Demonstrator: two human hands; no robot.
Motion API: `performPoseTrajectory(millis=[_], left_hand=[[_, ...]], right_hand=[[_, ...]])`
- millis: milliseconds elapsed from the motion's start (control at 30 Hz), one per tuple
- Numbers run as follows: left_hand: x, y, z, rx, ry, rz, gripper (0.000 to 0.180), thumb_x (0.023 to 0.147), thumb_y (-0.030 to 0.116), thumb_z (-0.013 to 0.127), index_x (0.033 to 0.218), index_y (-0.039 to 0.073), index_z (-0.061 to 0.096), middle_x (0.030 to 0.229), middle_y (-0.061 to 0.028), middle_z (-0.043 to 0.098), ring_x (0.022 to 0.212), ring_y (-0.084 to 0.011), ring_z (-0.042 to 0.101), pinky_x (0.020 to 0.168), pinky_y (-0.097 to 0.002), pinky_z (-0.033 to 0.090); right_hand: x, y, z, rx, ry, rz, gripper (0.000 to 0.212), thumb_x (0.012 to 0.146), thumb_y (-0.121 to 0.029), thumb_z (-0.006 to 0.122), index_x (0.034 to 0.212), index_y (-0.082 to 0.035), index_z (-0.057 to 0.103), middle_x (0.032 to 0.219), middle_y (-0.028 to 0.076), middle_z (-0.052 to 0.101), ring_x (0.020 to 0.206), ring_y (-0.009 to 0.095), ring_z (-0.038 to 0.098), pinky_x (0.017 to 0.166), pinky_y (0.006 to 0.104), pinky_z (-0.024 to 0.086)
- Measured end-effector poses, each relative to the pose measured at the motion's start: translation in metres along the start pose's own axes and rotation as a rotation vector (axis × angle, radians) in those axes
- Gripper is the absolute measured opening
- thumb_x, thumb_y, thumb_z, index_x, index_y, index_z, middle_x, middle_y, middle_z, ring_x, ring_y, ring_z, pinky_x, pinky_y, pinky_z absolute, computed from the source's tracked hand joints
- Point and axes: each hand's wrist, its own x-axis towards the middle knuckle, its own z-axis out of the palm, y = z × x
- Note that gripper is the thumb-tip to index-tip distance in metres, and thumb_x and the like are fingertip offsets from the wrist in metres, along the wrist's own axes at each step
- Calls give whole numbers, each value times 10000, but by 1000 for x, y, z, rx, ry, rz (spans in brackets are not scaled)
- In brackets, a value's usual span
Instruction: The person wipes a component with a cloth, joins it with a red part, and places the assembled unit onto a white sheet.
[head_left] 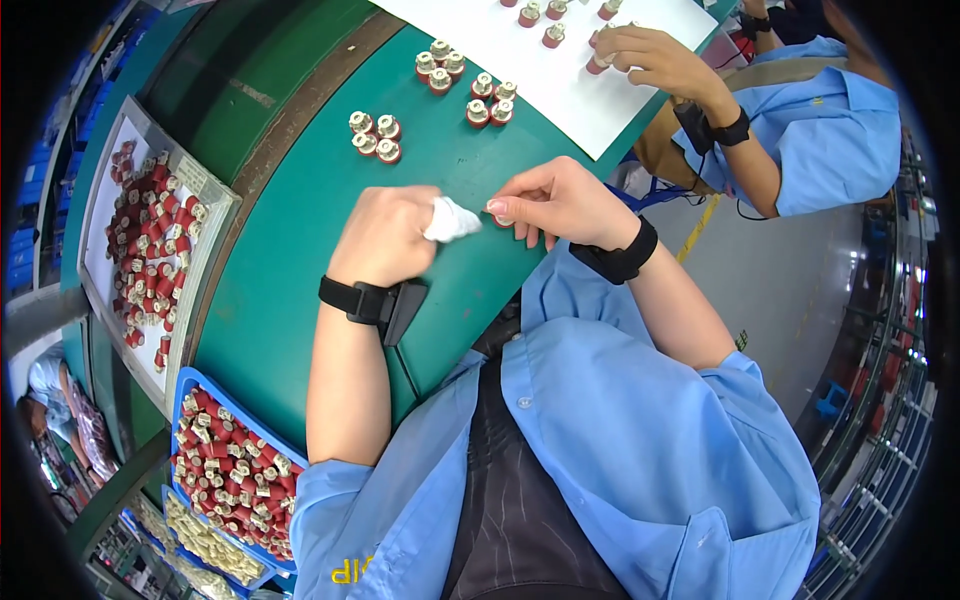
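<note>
My left hand [385, 235] is closed around a crumpled white cloth [452, 220], held low over the green table [300, 300]. To its right, my right hand [570, 205] pinches a small red part [503, 221] between thumb and fingers. Most of that part is hidden by the fingers, and the cloth's tip comes close to it. Beyond my hands, small red parts with silvery metal tops stand upright in close groups: one group [376, 137] at the left, another [440, 67] farther back and a third [491, 99] nearer the white sheet.
A white sheet [590, 100] covers the table's far end, with more red parts on it. A co-worker's hand [660, 60] grips one there. At left, a framed tray [105, 240] holds many loose parts. A blue basket [240, 408], heaped with them, sits by my left elbow.
</note>
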Motion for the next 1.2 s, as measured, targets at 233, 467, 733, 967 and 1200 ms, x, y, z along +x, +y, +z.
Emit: performPoseTrajectory(millis=[233, 467, 733, 967, 1200], left_hand=[[4, 13, 10, 104, -1, 30, 111, 685, -4, 631, 739, 74, 689, 798, -89, 679, 737, -344, 663, 617, -465, 510], [4, 14, 14, 134, 21, 111, 45, 672, -2, 637, 678, 42, 631, 741, -92, 628, 690, -345, 646, 577, -470, 491], [3, 10, 8, 192, 99, 122, 73, 649, -22, 643, 677, 44, 634, 714, -89, 603, 663, -337, 637, 548, -463, 481], [2, 1, 10, 91, 108, 84, 84, 652, -27, 648, 686, 49, 642, 711, -88, 596, 655, -333, 631, 546, -462, 480], [5, 7, 20, 84, 68, 123, 103, 652, -21, 649, 702, 69, 652, 712, -89, 597, 656, -335, 627, 541, -454, 475]], right_hand=[[-3, -3, 0, -15, -5, 5, 285, 998, -269, 692, 1048, 2, 767, 696, 43, 683, 554, 93, 631, 456, 241, 503], [-1, 1, 0, 12, 12, 1, 297, 1005, -282, 682, 1055, -2, 768, 700, 47, 689, 544, 97, 632, 449, 239, 501], [-2, -2, -4, 12, -6, 28, 300, 1014, -278, 664, 1062, -1, 767, 699, 48, 689, 553, 104, 648, 436, 231, 496], [-2, -1, -7, 5, -44, 27, 294, 1009, -274, 671, 1066, -3, 769, 708, 48, 691, 557, 99, 649, 431, 230, 495], [-4, 0, -8, 14, -48, 28, 283, 1006, -271, 678, 1059, -8, 769, 719, 47, 691, 560, 97, 644, 433, 232, 497]])
